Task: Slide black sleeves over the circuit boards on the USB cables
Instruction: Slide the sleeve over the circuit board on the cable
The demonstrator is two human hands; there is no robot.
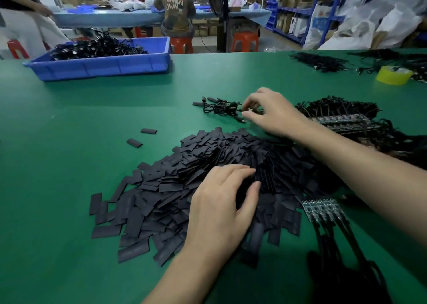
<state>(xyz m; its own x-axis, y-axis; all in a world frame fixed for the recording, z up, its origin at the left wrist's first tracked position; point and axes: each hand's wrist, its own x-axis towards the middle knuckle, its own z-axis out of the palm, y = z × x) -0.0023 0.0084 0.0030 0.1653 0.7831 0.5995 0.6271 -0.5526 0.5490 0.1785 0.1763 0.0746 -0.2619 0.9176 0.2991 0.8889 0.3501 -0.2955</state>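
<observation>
Head view: a broad heap of black sleeves (161,188) lies on the green counter (69,130), spreading from the middle of the picture toward 7 o'clock. Two stray ones lie apart from it at 9 o'clock. The left hand (221,202) rests on the heap near 6 o'clock, its fingers and thumb curled into the pile round one sleeve or several; how many cannot be told. The right hand (270,112) reaches to 1 o'clock, where thumb and forefinger pinch what looks like the metal plug end of a USB cable (219,107) from a small loose bunch. A row of circuit boards (323,209), bare and joined to their cables, lies at 4 o'clock just beside the heap's edge. A larger bundle of cables (342,116) with more boards lies at 2 o'clock. A blue tray (104,66) of black cables stands at 10 o'clock, and a yellow tape roll (394,75) lies at 2 o'clock near the far edge.

The step in hand seems to be fetching one sleeve and one cable. To do it well, the left hand should part a single sleeve from its neighbours and press its flat sides so that the mouth opens. The right hand should draw the cable free of the bunch without tangling it, then feed the plug end through the sleeve and run it along to the board, square rather than skewed, so no corner catches.
</observation>
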